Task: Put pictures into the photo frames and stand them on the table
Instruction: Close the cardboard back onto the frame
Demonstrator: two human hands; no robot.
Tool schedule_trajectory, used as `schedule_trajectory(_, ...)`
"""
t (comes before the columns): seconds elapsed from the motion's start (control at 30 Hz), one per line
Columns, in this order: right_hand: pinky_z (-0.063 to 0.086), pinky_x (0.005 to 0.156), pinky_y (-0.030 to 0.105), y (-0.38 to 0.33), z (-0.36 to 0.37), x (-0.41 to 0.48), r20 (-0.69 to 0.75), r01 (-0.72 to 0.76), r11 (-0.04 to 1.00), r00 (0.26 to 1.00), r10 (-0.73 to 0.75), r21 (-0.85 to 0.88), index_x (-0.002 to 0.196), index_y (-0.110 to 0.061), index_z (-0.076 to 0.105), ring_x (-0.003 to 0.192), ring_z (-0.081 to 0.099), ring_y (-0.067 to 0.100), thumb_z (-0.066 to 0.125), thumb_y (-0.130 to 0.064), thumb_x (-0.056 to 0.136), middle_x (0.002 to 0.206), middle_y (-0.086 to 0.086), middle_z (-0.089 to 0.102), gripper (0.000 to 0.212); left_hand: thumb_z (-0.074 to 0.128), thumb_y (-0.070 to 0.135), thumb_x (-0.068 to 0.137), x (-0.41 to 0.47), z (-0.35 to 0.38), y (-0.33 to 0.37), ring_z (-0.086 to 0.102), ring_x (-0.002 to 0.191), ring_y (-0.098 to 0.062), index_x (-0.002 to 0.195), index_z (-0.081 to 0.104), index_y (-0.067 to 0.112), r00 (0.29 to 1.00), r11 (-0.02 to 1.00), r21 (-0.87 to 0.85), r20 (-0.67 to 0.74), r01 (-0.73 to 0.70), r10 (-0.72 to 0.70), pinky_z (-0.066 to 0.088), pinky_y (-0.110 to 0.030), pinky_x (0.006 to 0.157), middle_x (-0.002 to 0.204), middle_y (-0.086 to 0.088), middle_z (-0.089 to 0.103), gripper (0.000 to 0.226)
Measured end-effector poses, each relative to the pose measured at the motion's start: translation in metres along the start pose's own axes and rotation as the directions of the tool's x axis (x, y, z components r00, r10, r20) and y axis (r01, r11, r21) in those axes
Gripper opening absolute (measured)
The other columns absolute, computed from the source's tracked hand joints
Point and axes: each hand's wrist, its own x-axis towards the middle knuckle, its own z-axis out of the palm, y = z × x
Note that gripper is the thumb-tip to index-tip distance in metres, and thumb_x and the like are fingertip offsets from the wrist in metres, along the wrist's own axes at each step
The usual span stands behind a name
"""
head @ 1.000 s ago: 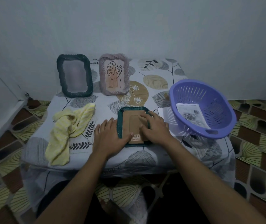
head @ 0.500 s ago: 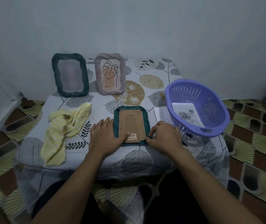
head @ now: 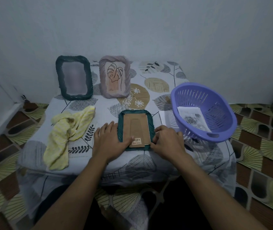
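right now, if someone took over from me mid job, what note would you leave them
Left hand: flat on the table, thumb pressing the cardboard back of the teal frame.
Right hand: fingertips at that frame's lower right edge, nothing held.
Teal frame lies face down at the front of the table.
Done: pink frame stands at the back with a leaf picture. Dark frame stands beside it; its picture is too blurred to tell.
Left: close the teal frame's back and stand it up. More pictures lie in the basket.

Dark frame (head: 74,78)'s picture blurred.
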Motion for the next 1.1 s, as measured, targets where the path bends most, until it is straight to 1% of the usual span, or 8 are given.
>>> schedule_trajectory(0.23,0.023,0.081,0.036,-0.003,0.000,0.005,0.024,0.081,0.997,0.996,-0.081,-0.011,0.092,-0.026,0.076,0.115,0.048,0.017,0.061,-0.026,0.088,0.130,-0.012,0.054,0.015,0.029,0.087,0.078,-0.001,0.000,0.000,0.020,0.148,-0.023,0.150,0.031,0.026,1.000,1.000,-0.004,0.002,0.004,-0.004,0.012,-0.050,0.120,0.160,-0.002,0.029,0.094)
schedule_trajectory(0.6,0.029,0.088,0.039,-0.001,-0.006,0.008,0.039,0.268,0.954,0.963,-0.265,-0.137,0.104,-0.032,0.074,0.116,0.045,0.017,0.060,-0.032,0.091,0.128,-0.016,0.055,0.019,0.023,0.089,0.076,0.000,0.001,0.000,0.019,0.148,-0.023,0.151,0.029,0.024,1.000,1.000,0.015,0.010,0.007,-0.007,0.012,-0.050,0.120,0.161,-0.002,0.027,0.100)
schedule_trajectory(0.7,0.028,0.085,0.038,0.000,-0.006,0.013,0.053,0.262,0.953,0.965,-0.257,-0.149,0.096,-0.031,0.075,0.111,0.048,0.017,0.063,-0.033,0.089,0.121,-0.015,0.060,0.014,0.023,0.090,0.075,0.000,0.001,0.000,0.019,0.148,-0.022,0.151,0.030,0.024,1.000,1.000,0.015,0.010,0.008,-0.008,0.012,-0.049,0.120,0.161,-0.002,0.027,0.101)
schedule_trajectory(0.77,0.033,0.088,0.038,0.007,-0.007,0.018,0.096,0.212,0.976,0.974,-0.207,-0.054,0.089,-0.030,0.076,0.108,0.054,0.017,0.064,-0.034,0.089,0.116,-0.013,0.064,0.012,0.022,0.090,0.075,0.000,0.001,-0.001,0.018,0.148,-0.022,0.151,0.029,0.024,1.000,1.000,0.014,0.017,0.011,-0.011,0.011,-0.049,0.120,0.161,-0.002,0.027,0.102)
schedule_trajectory(0.8,0.038,0.092,0.039,0.011,-0.007,0.020,0.118,0.157,0.985,0.979,-0.164,0.071,0.090,-0.029,0.076,0.107,0.057,0.017,0.064,-0.034,0.090,0.115,-0.011,0.066,0.013,0.021,0.091,0.074,0.000,0.001,-0.001,0.018,0.149,-0.022,0.152,0.029,0.024,1.000,1.000,0.015,0.021,0.012,-0.012,0.011,-0.049,0.120,0.161,-0.002,0.026,0.103)
schedule_trajectory(0.9,0.044,0.094,0.029,0.019,-0.005,0.021,0.091,-0.054,0.864,0.996,0.009,0.501,0.115,-0.021,0.072,0.113,0.060,0.018,0.054,-0.022,0.099,0.124,0.000,0.067,0.025,0.019,0.091,0.073,0.000,0.001,-0.001,0.018,0.149,-0.022,0.152,0.029,0.024,1.000,1.000,0.012,0.024,0.012,-0.012,0.011,-0.050,0.120,0.161,-0.002,0.026,0.104)
schedule_trajectory(0.97,0.039,0.091,0.023,0.020,0.001,0.018,0.039,-0.100,0.799,0.995,0.096,0.593,0.127,-0.016,0.065,0.120,0.057,0.019,0.048,-0.015,0.100,0.132,0.005,0.063,0.031,0.019,0.091,0.073,0.000,0.000,-0.001,0.019,0.148,-0.022,0.151,0.029,0.024,1.000,1.000,0.003,0.021,0.007,-0.007,0.011,-0.049,0.120,0.161,-0.002,0.027,0.104)
schedule_trajectory(1.1,0.035,0.098,0.024,0.015,0.013,0.015,0.047,-0.061,0.789,0.998,0.041,0.611,0.138,-0.013,0.056,0.128,0.051,0.021,0.046,-0.013,0.102,0.142,0.007,0.053,0.038,0.021,0.091,0.074,-0.001,-0.001,0.000,0.023,0.147,-0.023,0.148,0.035,0.024,1.000,1.000,-0.027,0.008,-0.001,0.001,0.014,-0.049,0.120,0.158,-0.002,0.033,0.101)
